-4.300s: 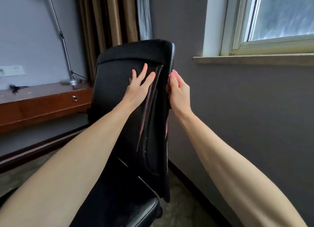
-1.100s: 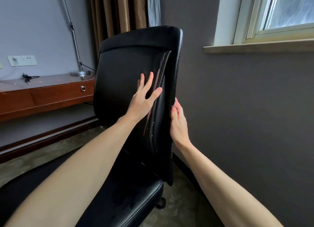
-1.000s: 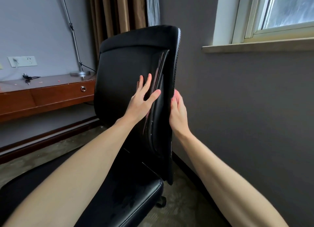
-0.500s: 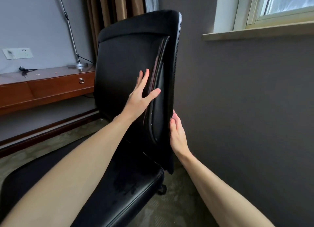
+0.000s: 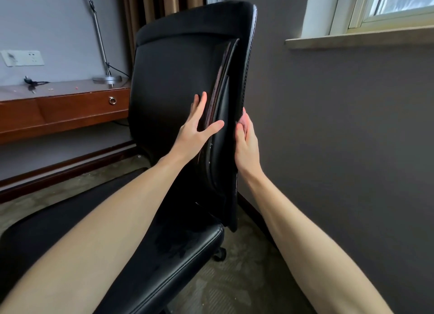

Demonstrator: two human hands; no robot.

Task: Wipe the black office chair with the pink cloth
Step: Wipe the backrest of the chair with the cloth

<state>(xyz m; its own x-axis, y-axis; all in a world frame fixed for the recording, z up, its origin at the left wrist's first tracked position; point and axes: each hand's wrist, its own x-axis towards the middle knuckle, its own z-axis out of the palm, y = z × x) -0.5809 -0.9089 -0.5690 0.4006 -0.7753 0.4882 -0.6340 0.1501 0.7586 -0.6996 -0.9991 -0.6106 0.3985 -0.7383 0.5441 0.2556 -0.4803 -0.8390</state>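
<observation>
The left hand's fingers (image 5: 203,106) lie spread and flat against the front of the black office chair's (image 5: 173,74) backrest, thumb angled out toward its right edge. The right hand's fingers (image 5: 244,128) curl around that right edge, pinching what looks like the pink cloth (image 5: 241,123), of which only a small pale-pink fold shows above the thumb. The left hand (image 5: 195,130) and right hand (image 5: 246,142) sit near each other, with the backrest's padded side between them. The chair stands just beside a grey wall (image 5: 340,125) under a window sill (image 5: 359,37); a wooden desk (image 5: 61,109) with a lamp base (image 5: 106,79) stands behind on the left
</observation>
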